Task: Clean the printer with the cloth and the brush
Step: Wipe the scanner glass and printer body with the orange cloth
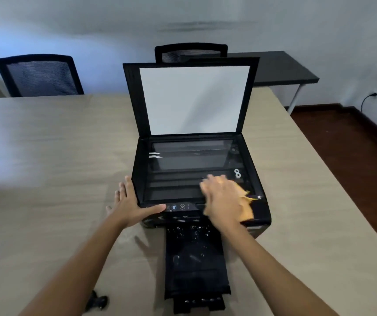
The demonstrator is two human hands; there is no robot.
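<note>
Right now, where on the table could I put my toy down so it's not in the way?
The table is bare left of the printer, beyond the left hand, and along the right edge beside it. Near the front it is crowded: the output tray sticks out, both arms cross there, and the right hand presses the cloth down.

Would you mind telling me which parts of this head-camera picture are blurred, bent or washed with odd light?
Head view: the right hand and the orange cloth under it are smeared by motion; the left hand on the printer is sharp. The wide lens bows the table edges. A bluish cast washes the left side.
</note>
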